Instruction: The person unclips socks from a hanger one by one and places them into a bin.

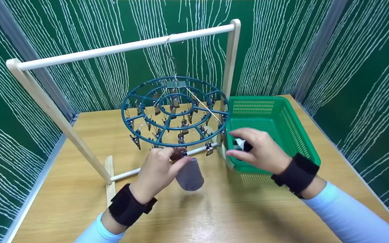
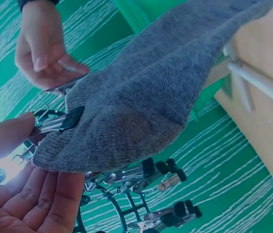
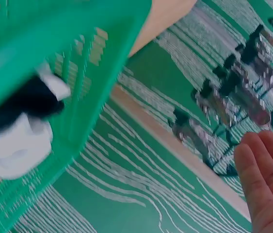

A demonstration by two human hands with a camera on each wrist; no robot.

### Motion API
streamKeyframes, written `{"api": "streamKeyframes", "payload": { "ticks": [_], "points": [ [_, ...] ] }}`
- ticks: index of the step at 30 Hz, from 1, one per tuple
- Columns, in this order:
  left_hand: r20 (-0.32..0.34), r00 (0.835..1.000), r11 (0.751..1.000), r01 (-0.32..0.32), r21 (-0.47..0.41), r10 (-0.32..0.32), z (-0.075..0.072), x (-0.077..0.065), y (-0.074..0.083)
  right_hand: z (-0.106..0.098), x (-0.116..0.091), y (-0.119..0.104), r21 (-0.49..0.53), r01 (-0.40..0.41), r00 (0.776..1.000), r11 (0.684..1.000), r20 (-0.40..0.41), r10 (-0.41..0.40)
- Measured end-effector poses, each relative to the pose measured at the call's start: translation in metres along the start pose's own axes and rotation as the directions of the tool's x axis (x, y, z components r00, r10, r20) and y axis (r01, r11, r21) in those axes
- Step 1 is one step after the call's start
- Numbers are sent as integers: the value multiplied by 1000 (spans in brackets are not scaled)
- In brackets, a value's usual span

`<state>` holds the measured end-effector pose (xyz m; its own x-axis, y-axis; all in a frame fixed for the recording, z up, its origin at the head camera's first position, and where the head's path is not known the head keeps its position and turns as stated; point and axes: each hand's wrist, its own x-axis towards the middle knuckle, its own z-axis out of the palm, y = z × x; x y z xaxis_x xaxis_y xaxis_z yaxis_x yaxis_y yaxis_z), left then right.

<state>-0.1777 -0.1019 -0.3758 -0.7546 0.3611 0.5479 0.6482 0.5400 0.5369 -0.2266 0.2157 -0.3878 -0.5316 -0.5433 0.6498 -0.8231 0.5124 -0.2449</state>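
Observation:
A grey sock (image 1: 190, 177) hangs below the front rim of a round dark-green drying hanger (image 1: 167, 127). In the left wrist view, a metal clip (image 2: 54, 125) with dark tips bites the ribbed cuff of the sock (image 2: 126, 111). My left hand (image 1: 159, 168) pinches this clip, the thumb on its lever and the fingers behind the cuff. To the right, my right hand (image 1: 257, 146) holds nothing, its fingers parted between the hanger's rim and the green basket (image 1: 292, 131). Black and white cloth (image 3: 17, 141) lies inside the basket.
A wooden stand with a white top bar (image 1: 127, 46) carries the hanger by its hook (image 1: 169, 44). Several other clips dangle from the rings. The stand's lower bar (image 1: 125, 174) crosses low over the wooden table (image 1: 221, 212). Green walls with white streaks enclose the place.

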Motion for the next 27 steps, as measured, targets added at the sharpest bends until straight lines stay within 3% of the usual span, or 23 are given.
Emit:
{"api": "streamKeyframes", "payload": {
  "ticks": [4, 9, 15, 22, 27],
  "points": [
    [-10, 1000, 1000, 5, -2, -5, -1, 1, -1, 13, -4, -6, 53, -81, 993, 995, 85, 76],
    [-13, 1000, 1000, 13, -1, -13, -1, 2, -2, 30, -6, -13, 108, -192, 966, 975, 195, 169],
    [-55, 998, 1000, -23, -17, 22, 1, 2, -6, 58, -7, -19, 157, -229, 939, 961, 296, 175],
    [-83, 996, 999, -25, -22, 23, 3, 2, -5, 89, -7, -26, 227, -328, 888, 917, 406, 217],
    [-69, 997, 999, 26, -44, -29, 3, 3, -5, 106, -9, -26, 307, -350, 889, 885, 406, 210]
  ]
}}
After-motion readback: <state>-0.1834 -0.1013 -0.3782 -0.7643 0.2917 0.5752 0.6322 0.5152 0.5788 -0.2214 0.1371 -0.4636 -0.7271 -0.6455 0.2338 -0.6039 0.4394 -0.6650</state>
